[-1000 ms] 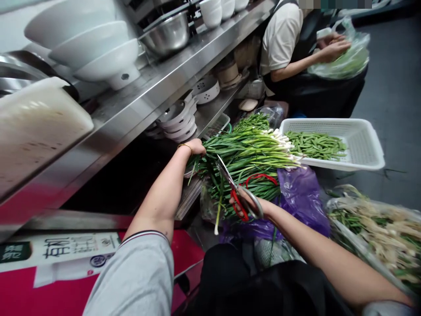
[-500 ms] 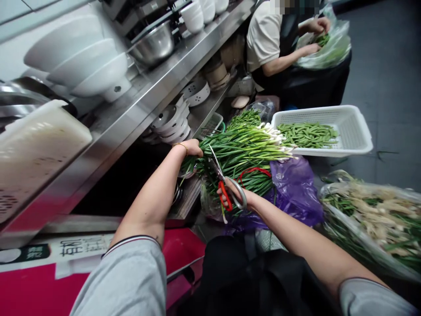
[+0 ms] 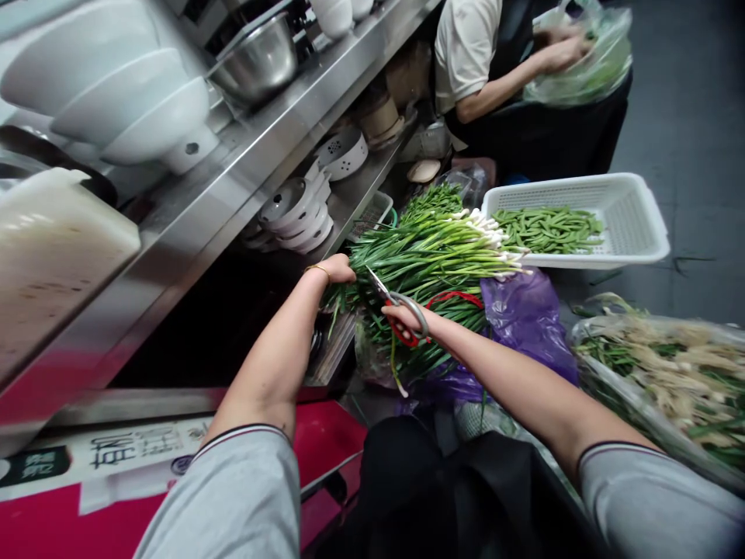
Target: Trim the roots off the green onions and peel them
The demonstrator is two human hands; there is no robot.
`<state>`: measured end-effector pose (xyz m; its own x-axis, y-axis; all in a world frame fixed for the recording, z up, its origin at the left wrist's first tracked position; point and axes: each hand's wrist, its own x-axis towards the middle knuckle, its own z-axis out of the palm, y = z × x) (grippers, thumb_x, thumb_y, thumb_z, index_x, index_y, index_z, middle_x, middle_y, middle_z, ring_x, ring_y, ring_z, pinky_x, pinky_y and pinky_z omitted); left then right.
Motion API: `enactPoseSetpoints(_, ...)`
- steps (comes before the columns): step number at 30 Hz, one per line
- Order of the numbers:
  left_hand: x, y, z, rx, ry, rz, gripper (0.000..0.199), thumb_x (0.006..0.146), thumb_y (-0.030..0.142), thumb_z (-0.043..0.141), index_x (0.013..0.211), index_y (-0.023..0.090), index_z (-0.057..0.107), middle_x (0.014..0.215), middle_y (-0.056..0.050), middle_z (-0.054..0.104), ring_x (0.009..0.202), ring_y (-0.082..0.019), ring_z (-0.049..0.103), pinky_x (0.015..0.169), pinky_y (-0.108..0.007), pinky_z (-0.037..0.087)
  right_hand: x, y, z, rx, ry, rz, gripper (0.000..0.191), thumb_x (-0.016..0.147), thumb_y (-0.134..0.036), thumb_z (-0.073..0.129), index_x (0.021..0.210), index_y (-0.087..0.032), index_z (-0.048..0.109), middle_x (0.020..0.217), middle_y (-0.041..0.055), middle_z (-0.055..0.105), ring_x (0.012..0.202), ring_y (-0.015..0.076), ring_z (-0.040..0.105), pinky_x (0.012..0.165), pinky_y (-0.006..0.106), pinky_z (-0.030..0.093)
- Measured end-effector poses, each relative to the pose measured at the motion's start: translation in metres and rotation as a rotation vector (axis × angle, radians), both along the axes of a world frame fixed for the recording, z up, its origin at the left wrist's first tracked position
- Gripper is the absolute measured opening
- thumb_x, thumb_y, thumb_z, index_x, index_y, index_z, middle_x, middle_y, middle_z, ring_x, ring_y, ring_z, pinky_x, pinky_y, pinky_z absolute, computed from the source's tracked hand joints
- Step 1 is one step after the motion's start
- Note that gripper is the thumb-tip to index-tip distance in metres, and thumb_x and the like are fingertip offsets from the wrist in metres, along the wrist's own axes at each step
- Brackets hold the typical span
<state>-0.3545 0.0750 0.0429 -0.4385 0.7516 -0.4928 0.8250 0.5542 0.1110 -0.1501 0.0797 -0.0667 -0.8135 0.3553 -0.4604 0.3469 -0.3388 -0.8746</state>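
Observation:
A large heap of green onions (image 3: 434, 252) lies before me, white ends pointing right and green tops left. My left hand (image 3: 339, 269) is closed around the leafy tips at the heap's left end. In my right hand (image 3: 403, 317) is a pair of scissors (image 3: 407, 312), with red on the handles and one grey loop around the hand. Their blades point up and left at the leaves near my left hand; the lower blade is partly hidden. Under the heap's right side lies a purple plastic bag (image 3: 527, 322), and a red tie (image 3: 454, 296) crosses the leaves.
A white basket (image 3: 640, 233) with green beans stands behind the heap. At right is a clear bag of onion trimmings (image 3: 669, 373). A steel shelf (image 3: 256, 151) with bowls runs along the left. Beyond sits a co-worker (image 3: 471, 62) handling a plastic bag.
The scissors' handles have come closer together in my right hand. My left hand still grips the leaf tips. The co-worker's hands have shifted at their bag, and the view has moved slightly.

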Motion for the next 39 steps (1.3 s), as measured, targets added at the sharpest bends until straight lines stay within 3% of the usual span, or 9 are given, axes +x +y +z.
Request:
enactPoseSetpoints(4,-0.027,-0.013,-0.014,0.227,-0.405,0.237,0.004,0.049,0.016,0.063,0.048,0.014,0.060,0.048,-0.002,0.059,0.046,-0.013,0.053,0.050,-0.024,0.046,0.022,-0.015,-0.014,-0.173,0.103,0.177,0.036,0.084,-0.050,0.058,0.073,-0.016,0.053,0.045,-0.0034,0.052,0.036,0.0106,0.052,0.036,0.020,0.043)
enactPoseSetpoints(8,-0.041,-0.018,-0.021,0.310,-0.522,0.251,0.008,0.049,0.019,0.066,0.049,0.012,0.063,0.051,-0.004,0.062,0.048,-0.014,0.055,0.051,-0.025,0.047,0.039,-0.034,-0.026,-0.247,0.117,0.284,0.025,0.080,-0.037,0.060,0.070,-0.016,0.054,0.057,0.0022,0.061,0.050,0.0139,0.061,0.048,0.025,0.052)
enactPoseSetpoints(17,-0.020,-0.021,-0.012,0.273,-0.600,0.314,0.009,0.050,0.020,0.065,0.051,0.012,0.060,0.050,-0.005,0.061,0.044,-0.014,0.052,0.048,-0.027,0.045,-0.019,-0.008,-0.002,-0.167,0.019,0.208,0.017,0.085,-0.022,0.045,0.069,-0.016,0.049,0.047,0.0003,0.054,0.042,0.0131,0.054,0.043,0.023,0.048)
enactPoseSetpoints(24,-0.037,-0.034,-0.020,0.248,-0.582,0.337,0.012,0.048,0.023,0.064,0.050,0.014,0.056,0.047,-0.003,0.056,0.043,-0.012,0.048,0.046,-0.026,0.042,-0.012,0.017,-0.001,0.367,-0.091,0.148,0.028,0.083,-0.030,0.052,0.058,-0.018,0.046,0.039,-0.0013,0.045,0.032,0.0130,0.045,0.034,0.024,0.039)
enactPoseSetpoints(29,-0.068,-0.054,-0.026,0.483,-0.611,0.308,0.015,0.051,0.029,0.060,0.053,0.016,0.053,0.048,0.000,0.052,0.044,-0.010,0.045,0.045,-0.023,0.038,-0.004,0.012,-0.014,0.070,-0.062,0.304,0.029,0.085,-0.035,0.051,0.062,-0.017,0.052,0.043,-0.0005,0.052,0.038,0.0122,0.050,0.038,0.023,0.043)
enactPoseSetpoints(31,-0.073,-0.061,-0.022,0.496,-0.620,0.303,0.016,0.051,0.029,0.060,0.053,0.016,0.051,0.047,0.000,0.051,0.043,-0.009,0.044,0.044,-0.022,0.038,-0.008,0.005,-0.015,-0.006,-0.039,0.380,0.028,0.084,-0.031,0.049,0.061,-0.016,0.054,0.046,0.0005,0.054,0.042,0.0124,0.053,0.041,0.022,0.046)
enactPoseSetpoints(34,-0.062,-0.070,-0.002,0.586,-0.671,0.296,0.018,0.051,0.028,0.061,0.062,0.016,0.053,0.047,0.002,0.048,0.041,-0.009,0.043,0.043,-0.023,0.037,0.002,-0.005,-0.011,0.077,0.044,0.504,0.033,0.082,-0.028,0.048,0.054,-0.014,0.056,0.047,0.0031,0.057,0.045,0.0132,0.054,0.044,0.022,0.046)
enactPoseSetpoints(36,-0.040,-0.075,0.017,0.689,-0.722,0.262,0.021,0.054,0.030,0.060,0.069,0.016,0.055,0.048,0.003,0.046,0.041,-0.009,0.042,0.044,-0.023,0.038,0.031,-0.010,-0.008,0.056,0.101,0.565,0.036,0.083,-0.033,0.049,0.054,-0.014,0.058,0.049,0.0039,0.058,0.045,0.0137,0.054,0.046,0.024,0.047)
enactPoseSetpoints(39,0.002,-0.078,0.038,0.753,-0.806,0.148,0.021,0.056,0.029,0.062,0.072,0.017,0.057,0.050,0.003,0.047,0.044,-0.010,0.045,0.046,-0.023,0.040,0.113,-0.018,-0.005,-0.072,0.141,0.486,0.032,0.080,-0.041,0.054,0.064,-0.015,0.061,0.057,0.0031,0.062,0.050,0.0144,0.056,0.050,0.026,0.048)
